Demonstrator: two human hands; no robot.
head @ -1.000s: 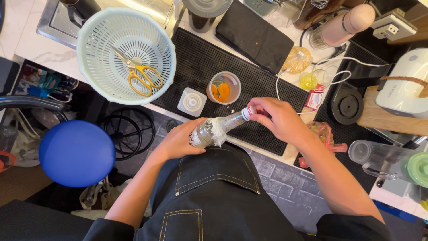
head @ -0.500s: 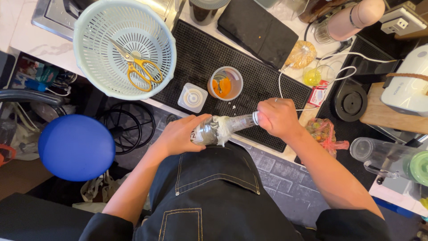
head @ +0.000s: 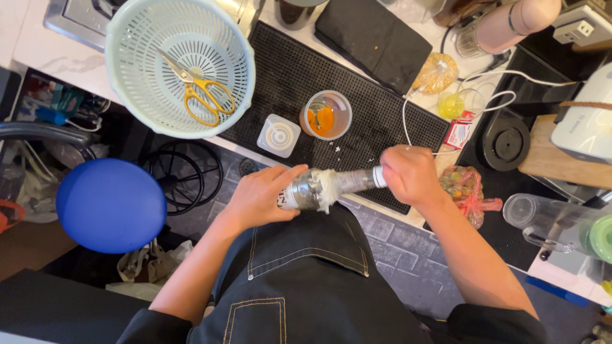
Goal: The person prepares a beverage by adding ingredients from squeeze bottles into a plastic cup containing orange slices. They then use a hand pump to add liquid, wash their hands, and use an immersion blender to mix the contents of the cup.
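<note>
Over counter edge, frothy clear bottle [head: 322, 188]

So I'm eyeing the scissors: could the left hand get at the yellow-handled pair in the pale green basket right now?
Probably not at once: the left hand grips the clear plastic bottle. The scissors lie uncovered in the open basket.

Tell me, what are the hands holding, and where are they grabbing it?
A clear bottle, held sideways. The left hand grips its bottom end, and the right hand wraps around the neck and cap end.
</note>
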